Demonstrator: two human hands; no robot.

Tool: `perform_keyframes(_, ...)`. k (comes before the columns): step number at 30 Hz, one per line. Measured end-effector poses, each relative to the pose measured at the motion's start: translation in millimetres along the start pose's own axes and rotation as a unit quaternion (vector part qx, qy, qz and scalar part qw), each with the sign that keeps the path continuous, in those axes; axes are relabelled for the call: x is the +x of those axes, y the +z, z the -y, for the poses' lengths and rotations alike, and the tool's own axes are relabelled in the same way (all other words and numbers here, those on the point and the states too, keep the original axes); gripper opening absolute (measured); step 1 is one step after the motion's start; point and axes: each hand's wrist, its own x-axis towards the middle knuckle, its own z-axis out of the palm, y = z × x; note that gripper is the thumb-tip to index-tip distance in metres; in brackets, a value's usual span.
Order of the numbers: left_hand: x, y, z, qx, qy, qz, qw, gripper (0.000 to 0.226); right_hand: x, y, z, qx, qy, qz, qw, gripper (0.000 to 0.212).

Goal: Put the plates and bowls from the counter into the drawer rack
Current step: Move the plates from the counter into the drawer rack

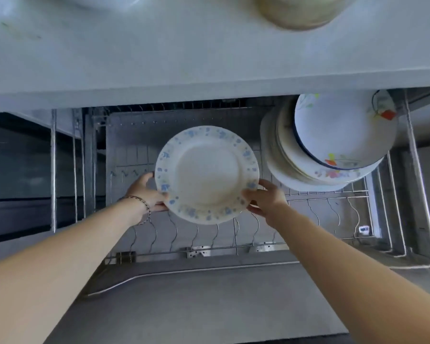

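Note:
A white plate with a blue flower rim point(206, 173) hangs flat over the open drawer rack point(233, 248). My left hand point(147, 192) grips its lower left rim, thumb on top. At the lower right rim my right hand point(265, 197) grips it the same way. Several plates and bowls point(333, 142) with red and green flower prints lean together at the rack's right end. On the counter point(184, 58) above, a blurred beige bowl point(301, 11) shows at the top edge.
The rack's wire dividers point(196, 234) run along the front, bare under the plate and to its left. A metal drawer frame point(417, 194) bounds the right side. Another white dish point(104, 1) is partly visible at the top left of the counter.

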Motion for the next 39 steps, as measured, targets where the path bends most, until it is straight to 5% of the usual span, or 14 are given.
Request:
perform_keyframes(17, 77, 25, -34, 0.025, 0.049, -0.001, 0.998, 0.077, 52, 21, 5, -0.011, -0.144, -0.142, 0.979, 0.022)
perform_keyframes(23, 76, 30, -28, 0.081, 0.059, -0.007, 0.995, 0.064, 45, 26, 4, -0.011, -0.149, -0.21, 0.966, 0.022)
perform_keyframes(39, 68, 40, -16, 0.133, 0.038, -0.044, 0.989, 0.054, 43, 19, 9, -0.139, -0.102, -0.235, 0.957, 0.035)
